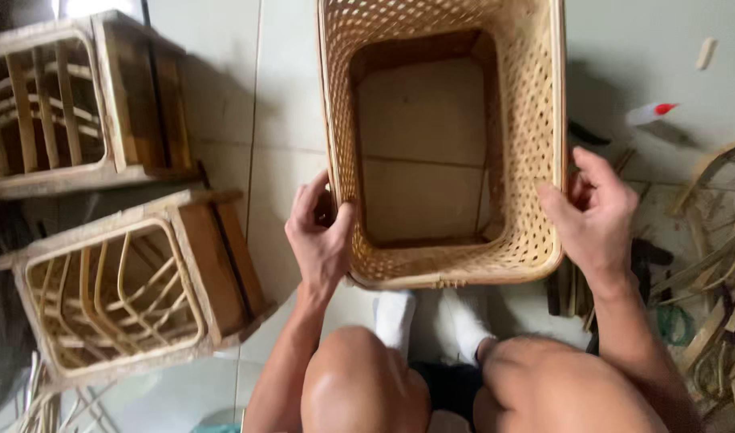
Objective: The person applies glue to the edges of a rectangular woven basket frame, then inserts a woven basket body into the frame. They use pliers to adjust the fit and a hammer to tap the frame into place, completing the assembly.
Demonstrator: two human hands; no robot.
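Head view: left hand (319, 236) and right hand (596, 212) each clamp a side rim of the bottomless woven bamboo basket (536, 120), steadying it upright between them above the knees.

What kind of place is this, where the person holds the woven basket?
Probably a small home workshop for basket weaving. The left hand and right hand hold an unfinished woven basket over a tiled floor. Two wooden frames stand at the left, and loose cane strips lie at the right.
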